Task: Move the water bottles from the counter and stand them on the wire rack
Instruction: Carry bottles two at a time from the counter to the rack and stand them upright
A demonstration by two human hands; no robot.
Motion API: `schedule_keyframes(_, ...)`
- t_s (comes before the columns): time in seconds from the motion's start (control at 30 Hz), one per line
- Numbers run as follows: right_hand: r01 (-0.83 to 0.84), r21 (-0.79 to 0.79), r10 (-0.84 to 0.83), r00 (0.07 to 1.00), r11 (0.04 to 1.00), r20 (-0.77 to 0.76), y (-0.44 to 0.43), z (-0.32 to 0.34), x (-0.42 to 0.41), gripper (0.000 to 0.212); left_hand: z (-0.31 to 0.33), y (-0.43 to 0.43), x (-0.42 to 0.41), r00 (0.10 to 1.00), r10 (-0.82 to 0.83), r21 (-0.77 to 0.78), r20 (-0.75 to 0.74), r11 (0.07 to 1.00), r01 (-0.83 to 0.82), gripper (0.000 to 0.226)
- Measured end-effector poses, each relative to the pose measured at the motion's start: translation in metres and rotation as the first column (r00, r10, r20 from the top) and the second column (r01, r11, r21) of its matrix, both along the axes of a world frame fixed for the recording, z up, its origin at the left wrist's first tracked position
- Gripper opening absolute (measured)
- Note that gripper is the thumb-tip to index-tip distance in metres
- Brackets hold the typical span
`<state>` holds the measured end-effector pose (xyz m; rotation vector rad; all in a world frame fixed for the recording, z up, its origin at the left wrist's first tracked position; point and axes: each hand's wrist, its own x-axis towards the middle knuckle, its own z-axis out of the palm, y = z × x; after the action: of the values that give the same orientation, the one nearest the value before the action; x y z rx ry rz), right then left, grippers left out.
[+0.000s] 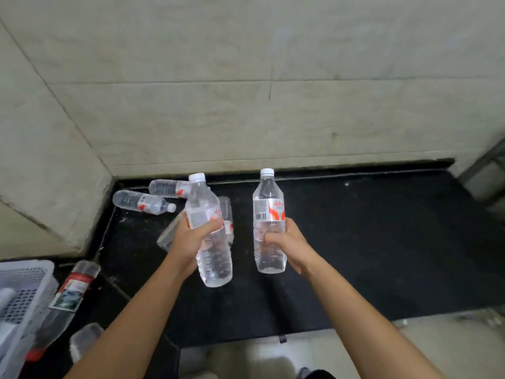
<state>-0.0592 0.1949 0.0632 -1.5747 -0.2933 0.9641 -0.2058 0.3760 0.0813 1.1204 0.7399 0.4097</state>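
Over the counter (369,242), left hand (191,239) grips ribbed left bottle (200,203), right hand (289,242) right bottle (269,192).

Both forearms are extended forward. A tilted bottle (214,258) is gripped by the left hand (191,237), an upright bottle (269,209) by the right hand (285,242).

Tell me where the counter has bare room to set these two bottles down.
Bare: the counter right of the right bottle, back to the wall. Crowded: the back left corner with lying bottles, and the basket front left.
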Motion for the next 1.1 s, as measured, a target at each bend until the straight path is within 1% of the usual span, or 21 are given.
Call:
schedule_keyframes(0.07, 0.147, 0.009, -0.147, 0.989, 0.989, 0.007, -0.029, -0.001, 0.002, 0.073, 0.0, -0.021, 0.016, 0.997, -0.077, 0.005, 0.005, 0.997, 0.077, 0.058)
schedule_keyframes(0.13, 0.304, 0.037, -0.305, 0.952, 0.952, 0.032, -0.06, 0.005, 0.005, 0.083, 0.0, -0.045, 0.035, 0.992, -0.124, 0.001, 0.019, 0.992, 0.124, 0.05)
schedule_keyframes(0.17, 0.363, 0.063, -0.366, 0.929, 0.93, 0.05, -0.077, 0.008, 0.007, 0.083, 0.002, -0.058, 0.046, 0.989, -0.142, -0.005, 0.037, 0.99, 0.142, 0.042)
schedule_keyframes(0.2, 0.408, 0.088, -0.413, 0.909, 0.909, 0.055, -0.095, 0.012, 0.01, 0.076, 0.004, -0.071, 0.056, 0.986, -0.157, -0.015, 0.059, 0.987, 0.158, 0.033)
schedule_keyframes(0.23, 0.447, 0.119, -0.455, 0.889, 0.887, 0.051, -0.113, 0.018, 0.012, 0.068, 0.008, -0.086, 0.067, 0.981, -0.173, -0.03, 0.09, 0.984, 0.176, 0.027)
schedule_keyframes(0.27, 0.483, 0.141, -0.492, 0.87, 0.864, 0.04, -0.133, 0.023, 0.015, 0.062, 0.011, -0.101, 0.077, 0.975, -0.187, -0.047, 0.119, 0.98, 0.194, 0.026)
schedule_keyframes(0.3, 0.519, 0.157, -0.53, 0.848, 0.84, 0.03, -0.152, 0.029, 0.017, 0.059, 0.015, -0.116, 0.086, 0.969, -0.203, -0.071, 0.143, 0.974, 0.214, 0.03)
schedule_keyframes(0.33, 0.55, 0.173, -0.562, 0.827, 0.817, 0.023, -0.173, 0.035, 0.02, 0.056, 0.019, -0.132, 0.095, 0.961, -0.229, -0.094, 0.156, 0.965, 0.245, 0.039)
schedule_keyframes(0.4, 0.606, 0.207, -0.622, 0.782, 0.768, 0.02, -0.214, 0.045, 0.027, 0.048, 0.031, -0.17, 0.11, 0.934, -0.307, -0.154, 0.182, 0.929, 0.336, 0.066)
schedule_keyframes(0.43, 0.626, 0.223, -0.646, 0.763, 0.748, 0.027, -0.235, 0.051, 0.031, 0.046, 0.038, -0.191, 0.118, 0.919, -0.341, -0.174, 0.196, 0.91, 0.375, 0.075)
schedule_keyframes(0.47, 0.645, 0.235, -0.67, 0.742, 0.727, 0.037, -0.255, 0.056, 0.036, 0.047, 0.045, -0.213, 0.126, 0.906, -0.365, -0.165, 0.213, 0.901, 0.402, 0.076)
schedule_keyframes(0.5, 0.663, 0.249, -0.693, 0.719, 0.706, 0.052, -0.276, 0.06, 0.041, 0.051, 0.052, -0.236, 0.136, 0.894, -0.383, -0.138, 0.234, 0.897, 0.421, 0.073)
schedule_keyframes(0.57, 0.693, 0.272, -0.733, 0.677, 0.667, 0.073, -0.323, 0.068, 0.049, 0.061, 0.069, -0.29, 0.156, 0.871, -0.421, -0.03, 0.252, 0.896, 0.442, 0.066)
schedule_keyframes(0.67, 0.711, 0.353, -0.767, 0.641, 0.608, 0.028, -0.402, 0.079, 0.065, 0.059, 0.092, -0.378, 0.185, 0.851, -0.454, 0.154, 0.264, 0.891, 0.427, 0.049)
schedule_keyframes(0.7, 0.714, 0.372, -0.776, 0.63, 0.592, 0.026, -0.43, 0.083, 0.072, 0.063, 0.098, -0.408, 0.194, 0.843, -0.465, 0.21, 0.269, 0.883, 0.42, 0.044)
schedule_keyframes(0.77, 0.713, 0.402, -0.795, 0.602, 0.575, 0.069, -0.487, 0.091, 0.087, 0.073, 0.108, -0.467, 0.213, 0.817, -0.503, 0.324, 0.282, 0.852, 0.412, 0.036)
schedule_keyframes(0.87, 0.738, 0.422, -0.838, 0.534, 0.527, 0.115, -0.564, 0.103, 0.113, 0.068, 0.12, -0.545, 0.243, 0.758, -0.568, 0.419, 0.319, 0.802, 0.425, 0.027)
schedule_keyframes(0.93, 0.762, 0.445, -0.87, 0.484, 0.471, 0.092, -0.605, 0.109, 0.131, 0.064, 0.127, -0.59, 0.262, 0.727, -0.6, 0.445, 0.334, 0.78, 0.439, 0.035)
schedule_keyframes(1.03, 0.779, 0.477, -0.904, 0.419, 0.408, 0.089, -0.656, 0.112, 0.163, 0.058, 0.128, -0.642, 0.3, 0.71, -0.613, 0.434, 0.347, 0.776, 0.458, 0.053)
schedule_keyframes(1.1, 0.782, 0.484, -0.916, 0.38, 0.394, 0.13, -0.683, 0.107, 0.186, 0.056, 0.124, -0.67, 0.331, 0.722, -0.598, 0.419, 0.349, 0.789, 0.45, 0.054)
